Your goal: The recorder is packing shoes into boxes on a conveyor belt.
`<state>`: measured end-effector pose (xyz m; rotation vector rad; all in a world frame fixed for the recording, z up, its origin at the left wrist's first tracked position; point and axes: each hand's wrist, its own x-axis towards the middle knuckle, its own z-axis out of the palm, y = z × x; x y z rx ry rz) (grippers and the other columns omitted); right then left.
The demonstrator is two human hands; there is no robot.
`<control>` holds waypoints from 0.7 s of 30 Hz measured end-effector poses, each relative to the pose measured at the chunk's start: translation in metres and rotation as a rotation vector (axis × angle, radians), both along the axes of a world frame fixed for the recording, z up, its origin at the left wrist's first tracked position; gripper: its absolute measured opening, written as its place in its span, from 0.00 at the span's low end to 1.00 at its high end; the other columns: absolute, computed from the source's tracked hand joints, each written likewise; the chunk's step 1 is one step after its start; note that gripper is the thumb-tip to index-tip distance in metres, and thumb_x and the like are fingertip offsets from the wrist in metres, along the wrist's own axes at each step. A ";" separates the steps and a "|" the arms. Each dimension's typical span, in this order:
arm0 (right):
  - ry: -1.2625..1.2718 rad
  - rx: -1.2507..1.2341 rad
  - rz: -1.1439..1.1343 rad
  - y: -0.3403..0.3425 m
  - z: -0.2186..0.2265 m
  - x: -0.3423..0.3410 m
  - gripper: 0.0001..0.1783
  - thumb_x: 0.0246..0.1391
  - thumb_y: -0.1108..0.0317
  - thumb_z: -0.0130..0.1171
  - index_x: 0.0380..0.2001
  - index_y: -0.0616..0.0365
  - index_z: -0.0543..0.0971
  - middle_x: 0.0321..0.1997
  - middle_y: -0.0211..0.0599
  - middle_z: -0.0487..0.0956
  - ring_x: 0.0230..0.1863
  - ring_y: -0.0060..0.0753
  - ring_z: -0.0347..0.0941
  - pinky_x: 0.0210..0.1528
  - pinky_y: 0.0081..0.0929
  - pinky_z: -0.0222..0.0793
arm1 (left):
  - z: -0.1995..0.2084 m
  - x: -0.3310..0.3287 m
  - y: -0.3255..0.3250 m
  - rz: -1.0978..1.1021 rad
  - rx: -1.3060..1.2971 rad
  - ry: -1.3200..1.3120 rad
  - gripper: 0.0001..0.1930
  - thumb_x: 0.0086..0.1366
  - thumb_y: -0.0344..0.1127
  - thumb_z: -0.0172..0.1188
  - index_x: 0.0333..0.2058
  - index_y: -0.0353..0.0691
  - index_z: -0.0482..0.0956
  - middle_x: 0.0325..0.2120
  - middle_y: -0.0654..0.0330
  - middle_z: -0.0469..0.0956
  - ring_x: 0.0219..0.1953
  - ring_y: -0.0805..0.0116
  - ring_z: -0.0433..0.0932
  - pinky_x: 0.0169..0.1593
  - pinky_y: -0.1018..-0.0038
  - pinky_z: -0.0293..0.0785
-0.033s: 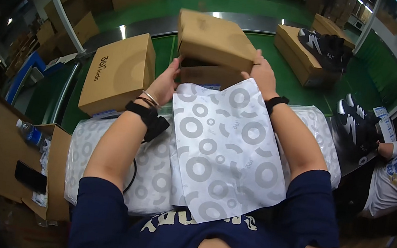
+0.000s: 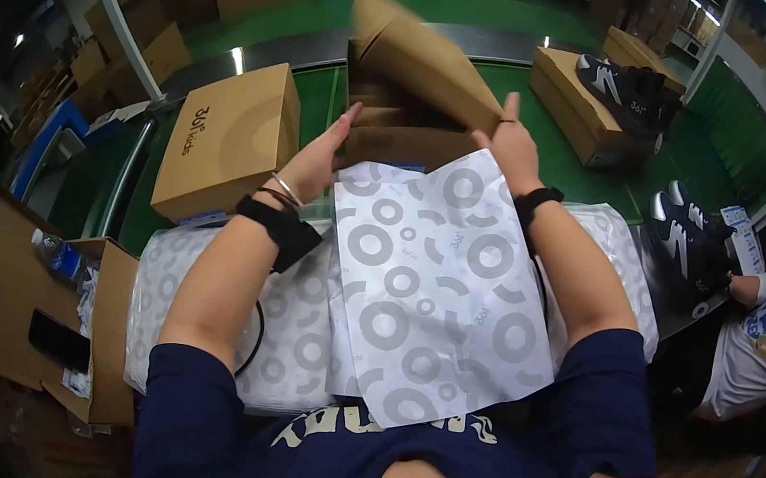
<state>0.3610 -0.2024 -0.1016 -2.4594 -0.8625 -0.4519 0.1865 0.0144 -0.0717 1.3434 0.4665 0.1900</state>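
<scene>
A brown shoebox (image 2: pixel 405 145) stands in front of me on the green surface, its dark inside partly showing. Over it, its lid (image 2: pixel 426 56) is tilted, the far left end raised and blurred by motion. My right hand (image 2: pixel 514 150) grips the lid's right corner between thumb and fingers. Beside the box's left side is my left hand (image 2: pixel 316 158), fingers stretched out and holding nothing; whether its fingertips touch the box I cannot tell. Grey-ringed white wrapping paper (image 2: pixel 440 285) spreads from the box's near edge toward my shirt.
To the left stands a closed brown shoebox (image 2: pixel 226 141). Stacks of ring-patterned wrapping paper (image 2: pixel 228 315) lie under my arms. An open carton (image 2: pixel 111 319) with a bottle (image 2: pixel 57 254) and a phone (image 2: pixel 60 340) is at left. At right, black shoes (image 2: pixel 620 91) rest on another box (image 2: pixel 575 105); a co-worker's hand (image 2: pixel 742 288) is near more shoes (image 2: pixel 688 236).
The lid's left end has swung up off the box, tilting it toward the right. My left hand has come off the lid and its fingers are straighter. My right hand stays at the lid's corner.
</scene>
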 end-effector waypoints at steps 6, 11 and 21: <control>1.289 1.122 0.000 -0.044 0.000 0.005 0.35 0.55 0.40 0.33 0.50 0.64 0.60 0.47 0.52 0.67 0.45 0.45 0.67 0.45 0.43 0.64 | -0.027 -0.009 0.021 -0.222 0.791 0.249 0.26 0.61 0.51 0.46 0.42 0.28 0.69 0.34 0.55 0.76 0.40 0.66 0.72 0.42 0.78 0.64; 1.365 0.441 0.098 -0.139 0.003 -0.047 0.46 0.50 0.43 0.48 0.60 0.61 0.42 0.49 0.46 0.64 0.43 0.37 0.67 0.39 0.40 0.67 | 0.021 -0.065 -0.071 0.046 0.315 0.004 0.39 0.56 0.46 0.55 0.58 0.33 0.44 0.53 0.40 0.56 0.54 0.58 0.60 0.55 0.72 0.56; 1.385 0.447 0.644 -0.145 0.063 -0.168 0.49 0.37 0.65 0.64 0.58 0.63 0.47 0.58 0.40 0.57 0.58 0.30 0.52 0.59 0.28 0.48 | 0.020 -0.147 -0.128 -0.166 -0.052 -0.216 0.47 0.47 0.31 0.58 0.59 0.38 0.35 0.55 0.49 0.52 0.58 0.59 0.53 0.59 0.66 0.48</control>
